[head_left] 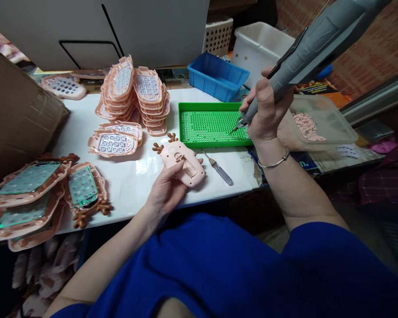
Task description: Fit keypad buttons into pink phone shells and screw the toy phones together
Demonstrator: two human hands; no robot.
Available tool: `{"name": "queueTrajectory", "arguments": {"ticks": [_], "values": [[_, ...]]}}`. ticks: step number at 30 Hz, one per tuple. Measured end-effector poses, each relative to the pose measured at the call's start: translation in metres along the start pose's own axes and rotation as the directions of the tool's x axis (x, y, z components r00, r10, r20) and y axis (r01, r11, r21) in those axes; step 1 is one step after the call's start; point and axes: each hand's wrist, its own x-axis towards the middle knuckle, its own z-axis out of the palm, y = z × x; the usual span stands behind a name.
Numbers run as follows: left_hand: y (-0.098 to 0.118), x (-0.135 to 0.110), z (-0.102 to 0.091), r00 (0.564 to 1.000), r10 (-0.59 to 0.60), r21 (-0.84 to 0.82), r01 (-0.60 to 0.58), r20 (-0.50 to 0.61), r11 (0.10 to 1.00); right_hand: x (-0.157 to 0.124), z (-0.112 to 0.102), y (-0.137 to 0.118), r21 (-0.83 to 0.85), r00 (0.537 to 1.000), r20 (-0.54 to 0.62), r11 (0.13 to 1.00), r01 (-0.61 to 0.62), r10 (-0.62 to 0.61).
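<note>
My left hand (167,187) grips a pink toy phone (194,168) with brown antlers, its back facing up and the battery bay uncovered. The thumb lies across the bay; the fingers are hidden underneath. My right hand (268,108) is wrapped round a grey electric screwdriver (292,66), which slants down to the left. Its bit points into a green perforated tray (202,142), over the right part of the tray; whether the tip touches a screw I cannot tell. A hand screwdriver (220,171) with a clear handle lies on the table beside the toy phone.
Pink shell halves with keypads (149,90) stand in stacks at the back. Shells with green circuit boards (29,179) are piled at left, near a cardboard box (20,97). A blue bin (215,79) and a clear tub (334,119) holding small pink parts sit behind and right.
</note>
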Motion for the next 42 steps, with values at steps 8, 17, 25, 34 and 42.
{"name": "queueTrajectory", "arguments": {"ticks": [8,17,25,34,42], "values": [[-0.001,-0.001,-0.001,1.000,0.005,0.009,-0.005,0.004,1.000,-0.003,0.006,0.006,-0.071,0.999,-0.039,0.997,-0.010,0.007],[-0.001,0.001,0.000,1.000,0.000,-0.059,-0.001,-0.022,0.998,0.004,0.018,-0.025,0.053,0.998,-0.053,0.998,0.018,-0.015],[-0.005,0.006,-0.005,1.000,0.026,-0.096,-0.027,-0.013,0.995,-0.062,0.067,-0.103,0.130,0.988,0.130,0.987,-0.099,0.082],[-0.006,0.005,-0.006,0.999,0.038,-0.122,-0.036,0.020,0.992,-0.090,0.071,-0.098,0.225,0.893,0.409,0.928,-0.297,0.187],[-0.004,0.009,-0.004,0.999,0.053,-0.123,-0.052,0.004,0.991,-0.099,0.060,-0.075,0.277,0.790,0.609,0.953,-0.125,-0.073]]}}
